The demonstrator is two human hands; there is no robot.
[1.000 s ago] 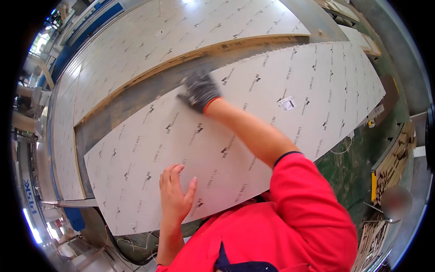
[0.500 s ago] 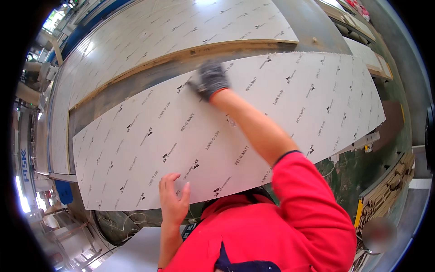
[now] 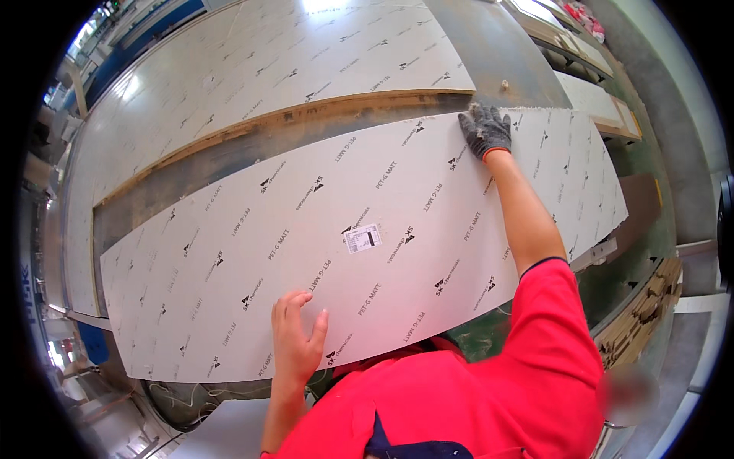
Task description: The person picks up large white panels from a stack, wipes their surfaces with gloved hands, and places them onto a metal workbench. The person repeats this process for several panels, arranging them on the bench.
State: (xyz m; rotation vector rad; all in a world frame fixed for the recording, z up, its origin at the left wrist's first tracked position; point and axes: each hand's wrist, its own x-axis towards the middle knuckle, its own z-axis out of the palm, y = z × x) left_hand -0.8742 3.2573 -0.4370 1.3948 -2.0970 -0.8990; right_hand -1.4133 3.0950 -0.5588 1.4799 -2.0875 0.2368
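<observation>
A long white panel (image 3: 229,298) with printed film on its face lies in front of me. On its far edge, right of the middle, rests my right hand (image 3: 487,131) in a grey glove with an orange cuff, palm down and fingers spread. Pale crumbs or shavings lie along that edge beside the glove. My left hand (image 3: 297,336) is bare and open at the near edge, thumb apart from the fingers; whether it touches the panel I cannot tell. Between the hands a white paper label (image 3: 362,238) sticks to the panel.
Beyond a dusty gap lies a larger stack of printed white panels (image 3: 252,84) with a brown side edge. More boards (image 3: 596,103) stand at the far right. Brown strips (image 3: 642,317) are piled at the lower right. Cables (image 3: 180,394) hang below the near left edge.
My right hand has swept to the right along the panel's far edge, uncovering the label that the forearm partly hid. The left hand has stayed at the near edge.
</observation>
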